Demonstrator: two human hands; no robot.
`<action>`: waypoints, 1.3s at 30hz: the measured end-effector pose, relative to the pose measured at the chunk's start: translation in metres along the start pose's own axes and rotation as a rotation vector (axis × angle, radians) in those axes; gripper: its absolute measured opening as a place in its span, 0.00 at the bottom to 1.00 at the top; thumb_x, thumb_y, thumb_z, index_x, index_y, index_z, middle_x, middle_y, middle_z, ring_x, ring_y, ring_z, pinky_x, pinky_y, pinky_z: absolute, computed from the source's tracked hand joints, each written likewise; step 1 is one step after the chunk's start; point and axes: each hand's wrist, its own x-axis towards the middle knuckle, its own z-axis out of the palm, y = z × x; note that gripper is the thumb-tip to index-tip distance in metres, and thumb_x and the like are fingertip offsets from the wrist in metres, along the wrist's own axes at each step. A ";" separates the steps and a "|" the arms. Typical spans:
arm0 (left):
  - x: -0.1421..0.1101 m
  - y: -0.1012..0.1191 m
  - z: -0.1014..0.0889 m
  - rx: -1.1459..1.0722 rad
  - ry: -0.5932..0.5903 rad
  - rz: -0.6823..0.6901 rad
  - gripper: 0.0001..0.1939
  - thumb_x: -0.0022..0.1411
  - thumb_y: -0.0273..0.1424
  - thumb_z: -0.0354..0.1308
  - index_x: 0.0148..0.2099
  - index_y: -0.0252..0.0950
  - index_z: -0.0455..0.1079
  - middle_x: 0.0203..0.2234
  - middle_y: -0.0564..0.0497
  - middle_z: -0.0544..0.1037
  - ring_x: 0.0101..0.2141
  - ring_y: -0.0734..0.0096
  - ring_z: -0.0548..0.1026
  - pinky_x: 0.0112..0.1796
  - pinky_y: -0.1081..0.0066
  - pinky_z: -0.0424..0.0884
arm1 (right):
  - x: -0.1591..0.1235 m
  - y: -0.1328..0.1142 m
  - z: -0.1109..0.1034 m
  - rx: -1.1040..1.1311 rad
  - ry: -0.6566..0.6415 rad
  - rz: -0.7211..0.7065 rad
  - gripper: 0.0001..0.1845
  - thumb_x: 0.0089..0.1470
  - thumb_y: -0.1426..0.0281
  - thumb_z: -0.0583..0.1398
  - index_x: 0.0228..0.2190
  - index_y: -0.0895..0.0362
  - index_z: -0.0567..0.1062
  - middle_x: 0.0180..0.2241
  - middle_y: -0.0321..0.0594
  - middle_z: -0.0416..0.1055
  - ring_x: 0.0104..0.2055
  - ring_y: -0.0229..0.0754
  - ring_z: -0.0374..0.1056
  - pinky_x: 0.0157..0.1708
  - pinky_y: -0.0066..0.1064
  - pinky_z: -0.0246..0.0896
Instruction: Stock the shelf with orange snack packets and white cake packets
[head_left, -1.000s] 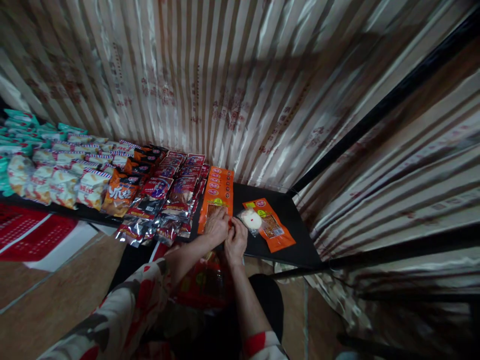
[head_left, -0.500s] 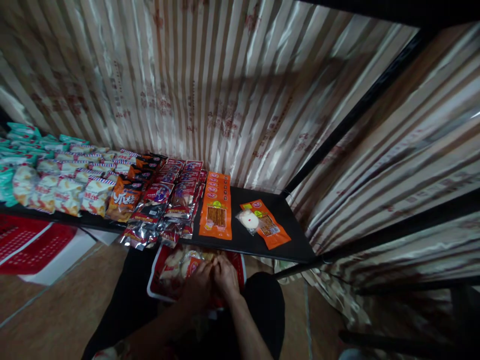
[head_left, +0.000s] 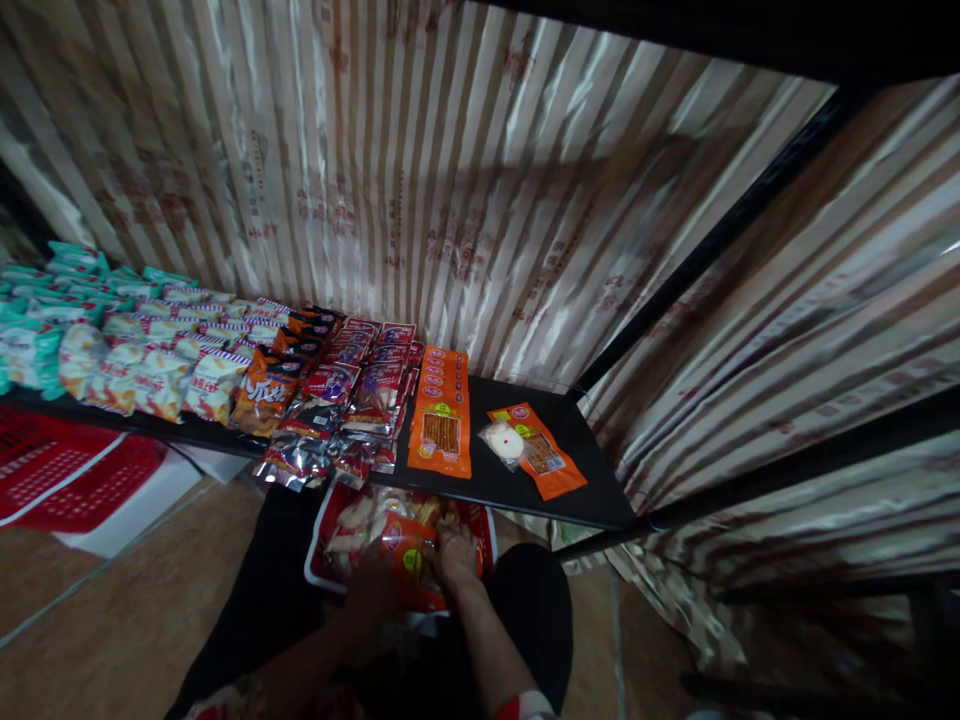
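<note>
Orange packet, right fingers half-curled, touching it

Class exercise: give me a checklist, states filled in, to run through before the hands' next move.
1. Basket within reach: ok, both hands are at it.
2. Right hand beside the basket's orange packet: ok.
3. Left hand has a firm grip: cannot tell, too dark.
4. Orange stack lined up on the shelf: ok, overlapping row.
5. Loose orange packet parallel to it: not ok, askew.
</note>
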 end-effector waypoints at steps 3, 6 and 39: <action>-0.001 0.000 -0.005 0.048 -0.015 -0.046 0.25 0.56 0.24 0.43 0.57 0.32 0.61 0.56 0.44 0.64 0.57 0.66 0.60 0.56 0.69 0.55 | -0.002 0.000 -0.005 0.017 0.006 -0.026 0.22 0.46 0.65 0.59 0.46 0.52 0.72 0.49 0.49 0.69 0.54 0.54 0.59 0.50 0.44 0.49; -0.003 0.001 -0.009 0.016 -0.010 -0.059 0.27 0.54 0.23 0.45 0.57 0.29 0.60 0.57 0.43 0.63 0.57 0.64 0.59 0.56 0.69 0.55 | -0.003 0.002 -0.010 0.043 0.008 -0.064 0.18 0.47 0.65 0.58 0.42 0.52 0.75 0.45 0.47 0.72 0.51 0.52 0.62 0.48 0.41 0.51; 0.010 0.008 -0.042 -0.954 0.426 -0.187 0.11 0.51 0.40 0.56 0.29 0.37 0.66 0.23 0.53 0.74 0.26 0.68 0.73 0.29 0.70 0.70 | -0.023 0.007 -0.033 0.706 0.423 -0.343 0.23 0.56 0.54 0.50 0.25 0.55 0.75 0.27 0.39 0.71 0.32 0.40 0.67 0.37 0.31 0.61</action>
